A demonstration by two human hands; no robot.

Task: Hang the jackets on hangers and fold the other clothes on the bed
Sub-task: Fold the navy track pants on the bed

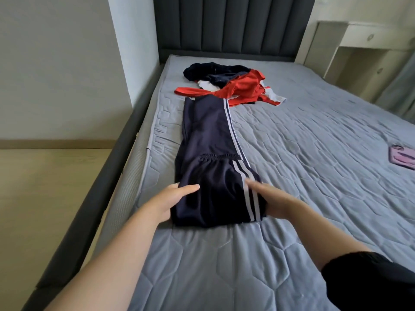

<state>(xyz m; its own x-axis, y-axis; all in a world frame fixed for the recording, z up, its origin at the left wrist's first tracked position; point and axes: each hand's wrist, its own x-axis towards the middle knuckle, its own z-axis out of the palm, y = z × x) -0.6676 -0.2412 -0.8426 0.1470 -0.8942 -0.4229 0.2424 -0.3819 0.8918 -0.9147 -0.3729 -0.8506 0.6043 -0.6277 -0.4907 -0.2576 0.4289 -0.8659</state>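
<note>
The room was a plain bedroom with pale walls, and the work lay on a bed (303,135) covered in grey-blue quilting under a dark padded headboard (224,23). A pair of navy track pants (208,131) with white side stripes lay stretched lengthwise towards the headboard. Their near end was doubled over, so that the elastic waistband sat on top of the legs.

The hands were apart, one on each side of that doubled end. The left hand (173,198) pinched the left edge of the fold, thumb on top and fingers hidden beneath the cloth. The right hand (276,200) was at the striped edge with a digit laid across the stripes. It was blurred, so I could not tell whether it gripped or only pressed.

Beyond the far end of the pants, touching or just beside the cuffs, lay a heap of clothes (238,88) in red, white and navy. Well to the right of the pants lay a small purple object (402,157).

The step in hand appeared to be folding the pants, one fold in. The next move probably called for carrying the doubled end further along the legs, edges kept square. No hanger was in view for any jacket in the heap.
</note>
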